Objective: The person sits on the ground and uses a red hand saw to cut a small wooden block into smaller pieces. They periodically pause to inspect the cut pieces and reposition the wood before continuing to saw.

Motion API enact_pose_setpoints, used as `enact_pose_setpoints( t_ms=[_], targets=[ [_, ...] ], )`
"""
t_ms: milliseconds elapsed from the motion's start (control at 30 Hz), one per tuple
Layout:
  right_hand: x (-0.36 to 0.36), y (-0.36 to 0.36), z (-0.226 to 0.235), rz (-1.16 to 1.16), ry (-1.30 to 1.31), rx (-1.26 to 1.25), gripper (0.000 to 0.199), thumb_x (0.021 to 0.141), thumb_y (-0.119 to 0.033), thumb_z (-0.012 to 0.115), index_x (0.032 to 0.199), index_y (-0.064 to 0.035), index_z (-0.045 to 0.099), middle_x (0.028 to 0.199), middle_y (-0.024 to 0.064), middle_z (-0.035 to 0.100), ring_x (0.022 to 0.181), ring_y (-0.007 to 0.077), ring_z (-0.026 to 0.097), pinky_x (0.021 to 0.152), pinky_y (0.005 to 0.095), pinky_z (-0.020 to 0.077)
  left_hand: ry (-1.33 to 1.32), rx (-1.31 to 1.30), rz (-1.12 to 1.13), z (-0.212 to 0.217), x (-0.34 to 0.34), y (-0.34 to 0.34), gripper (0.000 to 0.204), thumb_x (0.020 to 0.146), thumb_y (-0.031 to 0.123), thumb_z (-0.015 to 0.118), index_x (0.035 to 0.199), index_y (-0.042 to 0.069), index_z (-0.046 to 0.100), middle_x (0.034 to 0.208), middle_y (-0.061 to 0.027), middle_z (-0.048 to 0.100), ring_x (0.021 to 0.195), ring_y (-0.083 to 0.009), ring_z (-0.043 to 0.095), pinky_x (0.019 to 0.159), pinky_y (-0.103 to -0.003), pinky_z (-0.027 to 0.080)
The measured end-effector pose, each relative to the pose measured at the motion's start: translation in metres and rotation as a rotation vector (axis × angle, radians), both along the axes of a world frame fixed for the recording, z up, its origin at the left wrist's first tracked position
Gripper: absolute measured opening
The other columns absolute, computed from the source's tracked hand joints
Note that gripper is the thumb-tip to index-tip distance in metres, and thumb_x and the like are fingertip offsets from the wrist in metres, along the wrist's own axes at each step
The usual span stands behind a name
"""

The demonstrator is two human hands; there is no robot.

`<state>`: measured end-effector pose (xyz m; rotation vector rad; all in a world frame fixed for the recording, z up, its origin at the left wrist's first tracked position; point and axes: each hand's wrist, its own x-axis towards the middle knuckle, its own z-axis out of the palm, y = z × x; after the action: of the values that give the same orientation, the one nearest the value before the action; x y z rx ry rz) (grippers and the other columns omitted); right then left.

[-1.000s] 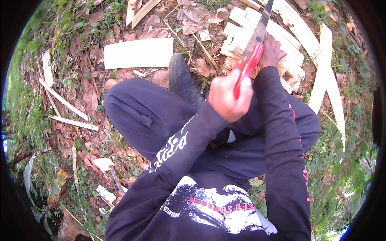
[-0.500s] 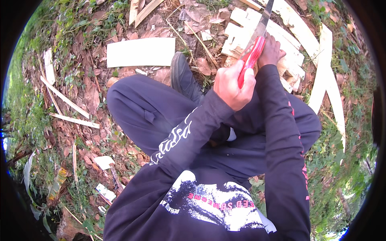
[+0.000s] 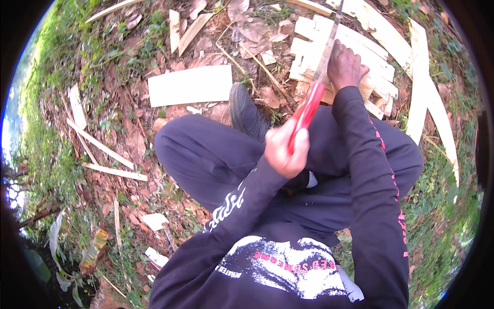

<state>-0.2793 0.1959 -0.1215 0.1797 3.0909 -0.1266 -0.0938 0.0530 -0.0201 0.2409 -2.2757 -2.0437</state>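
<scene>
My left hand (image 3: 285, 149) is closed around the red handle of a handsaw (image 3: 309, 108). Its long metal blade slants up and to the right across a pile of pale wooden boards (image 3: 368, 56). Just right of the blade, my right hand (image 3: 347, 67) presses down on the pile with its fingers curled over a board. The board's edge under those fingers is hidden. Where exactly the blade's teeth meet the wood cannot be made out.
A pale rectangular board (image 3: 190, 86) lies on the leafy ground beyond my left knee. Long curved wood strips (image 3: 419, 82) cross at the right. Thin offcuts (image 3: 100, 143) are scattered at the left. My folded legs (image 3: 206, 149) and a dark shoe (image 3: 247, 113) sit close to the pile.
My left hand has drawn the saw back toward my body, down and slightly left. My right hand stays on the boards. The whole view has shifted a little.
</scene>
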Motion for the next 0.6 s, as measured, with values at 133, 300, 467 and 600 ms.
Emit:
enact_pose_setpoints(
  t_ms=[133, 300, 467, 600],
  targets=[
    [0.001, -0.002, -0.001, 0.045, 0.035, -0.014, 0.032, 0.099, -0.029, 0.041, 0.121, -0.0163, 0.059, 0.098, 0.0084, 0.066, 0.092, 0.0297, 0.059, 0.078, 0.0508, 0.0334, 0.037, 0.041, 0.008, 0.002, 0.024, -0.001, 0.026, 0.094, 0.015, 0.049, 0.081, -0.006, 0.056, 0.057, -0.0037, 0.05, 0.048, -0.0093, 0.046, 0.047, -0.026, 0.036],
    [0.005, 0.0, 0.0, 0.064, 0.052, -0.021, 0.031, 0.099, -0.03, 0.04, 0.114, -0.014, 0.061, 0.097, 0.0086, 0.065, 0.092, 0.0295, 0.059, 0.078, 0.0498, 0.0333, 0.041, 0.005, -0.019, -0.009, -0.053, 0.014, 0.012, 0.092, 0.006, 0.053, 0.085, -0.003, 0.056, 0.054, -0.0141, 0.05, 0.042, -0.027, 0.051, 0.045, -0.036, 0.037],
    [0.002, -0.004, 0.008, -0.035, 0.069, -0.122, 0.047, 0.102, -0.037, 0.031, 0.099, -0.0063, 0.067, 0.095, 0.0124, 0.066, 0.094, 0.0301, 0.058, 0.085, 0.0498, 0.0328, -0.006, 0.123, 0.046, -0.004, 0.034, -0.001, 0.029, 0.096, 0.018, 0.048, 0.091, -0.009, 0.057, 0.061, 0.0021, 0.048, 0.051, -0.0032, 0.039, 0.047, -0.021, 0.028],
    [0.006, -0.006, 0.004, -0.015, 0.138, -0.138, 0.046, 0.102, -0.036, 0.032, 0.096, -0.0066, 0.067, 0.095, 0.0127, 0.067, 0.094, 0.0314, 0.058, 0.085, 0.0507, 0.0336, -0.003, 0.053, -0.012, 0.002, -0.017, 0.007, 0.023, 0.095, 0.012, 0.05, 0.08, -0.004, 0.053, 0.056, -0.0041, 0.048, 0.048, -0.0088, 0.046, 0.047, -0.026, 0.035]
  ],
)
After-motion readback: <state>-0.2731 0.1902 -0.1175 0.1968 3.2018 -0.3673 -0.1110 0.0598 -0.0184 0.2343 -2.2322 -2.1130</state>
